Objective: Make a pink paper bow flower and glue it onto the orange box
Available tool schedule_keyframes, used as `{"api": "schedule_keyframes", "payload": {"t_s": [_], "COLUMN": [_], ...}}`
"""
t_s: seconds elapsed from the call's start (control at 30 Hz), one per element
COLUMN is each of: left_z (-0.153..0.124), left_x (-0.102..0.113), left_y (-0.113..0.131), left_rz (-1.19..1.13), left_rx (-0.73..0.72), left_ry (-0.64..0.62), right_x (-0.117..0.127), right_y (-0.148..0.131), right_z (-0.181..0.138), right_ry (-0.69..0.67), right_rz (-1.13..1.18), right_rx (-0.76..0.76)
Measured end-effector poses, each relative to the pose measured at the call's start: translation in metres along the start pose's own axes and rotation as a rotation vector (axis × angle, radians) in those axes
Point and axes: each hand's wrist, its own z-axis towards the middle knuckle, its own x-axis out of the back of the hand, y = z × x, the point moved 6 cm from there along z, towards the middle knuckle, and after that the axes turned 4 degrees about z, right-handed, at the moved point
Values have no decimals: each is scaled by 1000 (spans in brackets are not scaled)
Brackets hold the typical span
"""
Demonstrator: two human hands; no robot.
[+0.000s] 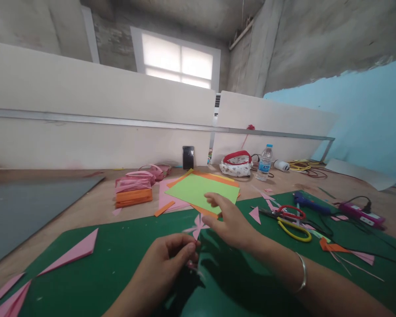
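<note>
Low over the green cutting mat [125,251], my left hand [168,264] is closed in a pinch on a small pink paper flower [198,227]. Its narrow petals point up and outward, and part of it is hidden behind my fingers. My right hand [231,218] is open just to the right of the flower, its fingers apart and curved. Whether its thumb touches a petal I cannot tell. Beyond the fingertips lies a lime-green paper sheet [198,189] on top of orange and pink sheets.
To the right lie scissors [290,218], a blue glue gun [310,202], a purple power box [361,214] with cables and paper scraps. Folded pink paper [74,253] is on the left. Behind stand paper bundles [133,196], a phone [188,157], a pouch [236,165] and a water bottle [265,163].
</note>
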Motion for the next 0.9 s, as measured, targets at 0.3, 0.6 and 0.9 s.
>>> {"api": "schedule_keyframes", "payload": {"t_s": [0.3, 0.6, 0.9], "left_z": [-9, -9, -15], "left_x": [-2, 0, 29], "left_y": [16, 21, 34], "left_rz": [143, 313, 545], "left_rx": [15, -36, -74], "left_ry": [-48, -38, 177], "right_x": [-33, -30, -19], "right_y": [-10, -13, -18], "right_z": [-13, -13, -6], "right_ry": [-577, -555, -441], "right_rz": [-427, -416, -282], "right_rx": [238, 249, 156]}}
